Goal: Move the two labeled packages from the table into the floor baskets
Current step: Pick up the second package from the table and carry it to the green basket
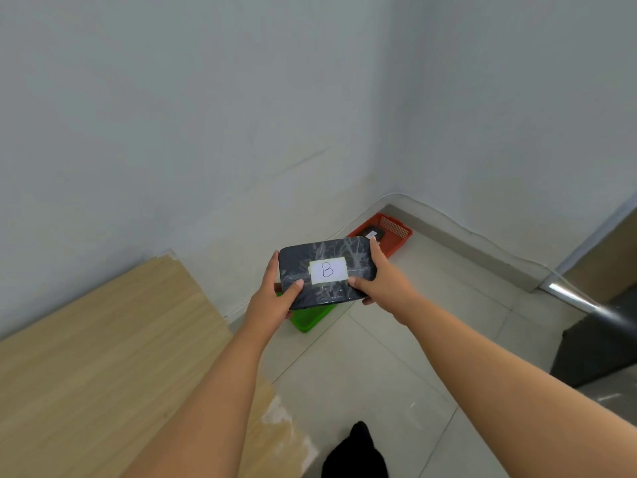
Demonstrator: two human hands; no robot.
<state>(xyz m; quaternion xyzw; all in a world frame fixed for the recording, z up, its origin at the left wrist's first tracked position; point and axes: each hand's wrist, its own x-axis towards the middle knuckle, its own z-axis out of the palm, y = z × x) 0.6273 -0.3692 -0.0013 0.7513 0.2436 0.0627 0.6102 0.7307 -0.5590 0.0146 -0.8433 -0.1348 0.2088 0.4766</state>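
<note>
A dark wrapped package with a white label reading "B" is held in the air above the floor, label up. My left hand grips its left end and my right hand grips its right end. Directly below it a green basket rests on the floor, mostly hidden by the package. Further back by the wall a red basket holds another dark package with a white label.
The wooden table runs along the left, its edge close to my left forearm. The tiled floor spreads out ahead. A metal rail and a dark object stand at the right. My dark foot shows at the bottom.
</note>
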